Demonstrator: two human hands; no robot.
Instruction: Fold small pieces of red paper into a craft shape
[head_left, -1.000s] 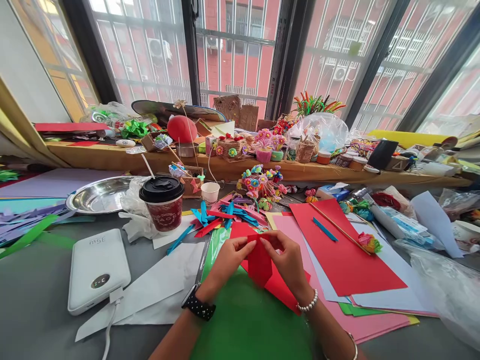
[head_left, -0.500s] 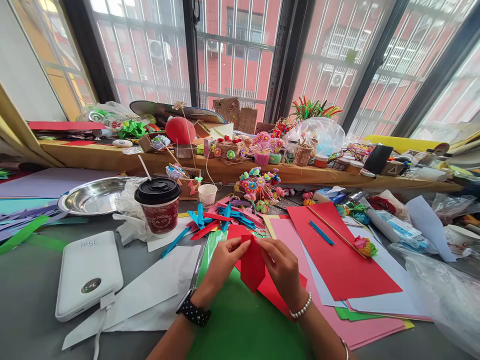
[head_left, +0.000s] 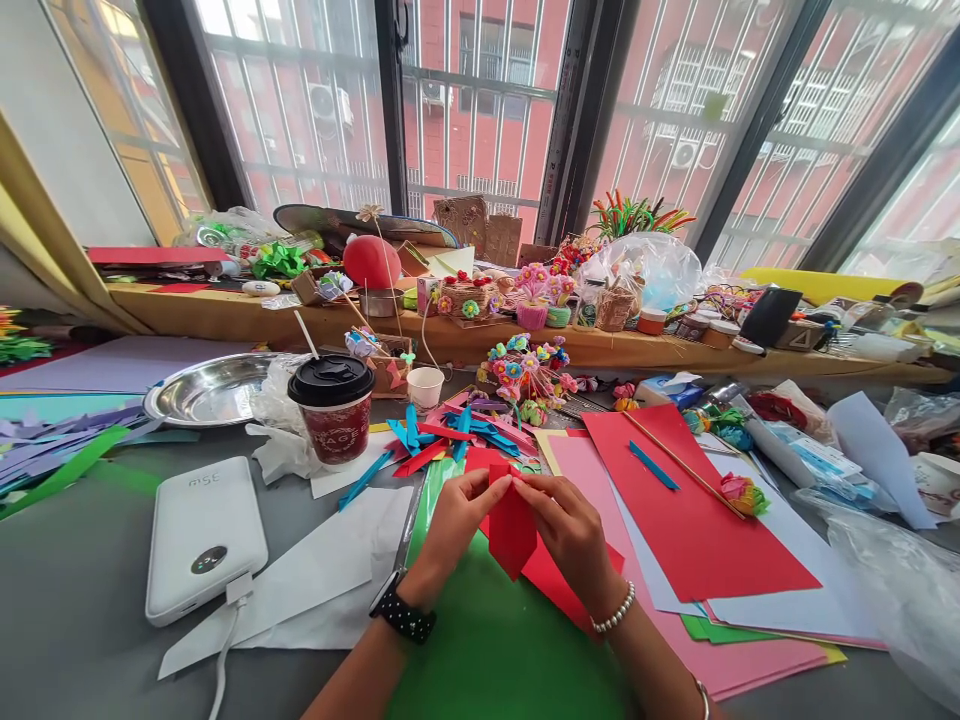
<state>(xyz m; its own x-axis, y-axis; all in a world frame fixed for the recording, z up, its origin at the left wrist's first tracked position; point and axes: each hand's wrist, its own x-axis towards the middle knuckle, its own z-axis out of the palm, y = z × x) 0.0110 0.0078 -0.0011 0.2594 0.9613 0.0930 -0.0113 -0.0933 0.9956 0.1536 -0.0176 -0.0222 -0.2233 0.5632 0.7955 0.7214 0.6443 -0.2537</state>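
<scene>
A small folded piece of red paper point(head_left: 511, 530) hangs point-down between both hands, just above a green sheet point(head_left: 495, 640). My left hand point(head_left: 454, 525), with a black watch on the wrist, pinches its top left edge. My right hand point(head_left: 566, 535), with a pearl bracelet on the wrist, pinches its top right edge. Fingertips of the two hands nearly meet at the top. A larger red sheet point(head_left: 555, 585) lies under the hands.
A white power bank point(head_left: 204, 535) with cable lies left, beside white paper point(head_left: 315, 580). A lidded paper cup point(head_left: 333, 408) and a steel bowl point(head_left: 206, 390) stand behind. Red, pink and white sheets point(head_left: 690, 520) with a wooden stick lie right. Paper strips, paper flowers and craft clutter fill the back shelf.
The folded red piece stays pinched in both hands; the fingers have shifted slightly along its top edge. The view has swayed a little sideways.
</scene>
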